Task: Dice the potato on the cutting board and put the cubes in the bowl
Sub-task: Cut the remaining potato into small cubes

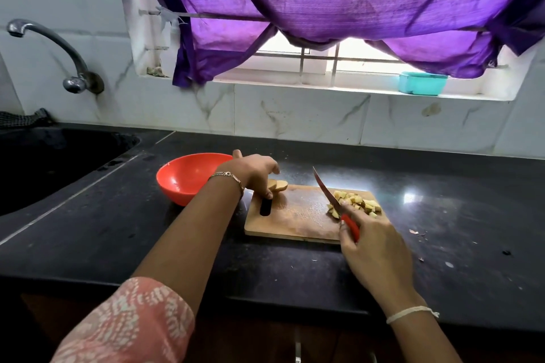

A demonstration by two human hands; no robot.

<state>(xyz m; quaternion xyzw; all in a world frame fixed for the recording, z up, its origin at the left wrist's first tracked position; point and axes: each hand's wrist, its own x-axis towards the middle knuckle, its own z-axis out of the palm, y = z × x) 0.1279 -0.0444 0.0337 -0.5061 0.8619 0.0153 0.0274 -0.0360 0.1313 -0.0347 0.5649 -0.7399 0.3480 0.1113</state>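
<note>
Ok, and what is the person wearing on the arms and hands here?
Both hands are bare, no gloves. The left hand has a silver-coloured chain bracelet at the wrist, and further up a salmon-pink sleeve with a white speckled print. The right hand has a thin white thread tied round the wrist; no sleeve shows on that arm.

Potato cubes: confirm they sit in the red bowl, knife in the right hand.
Not right. The head view shows the potato cubes on the cutting board; the red bowl looks empty. The knife is in the right hand.
</note>
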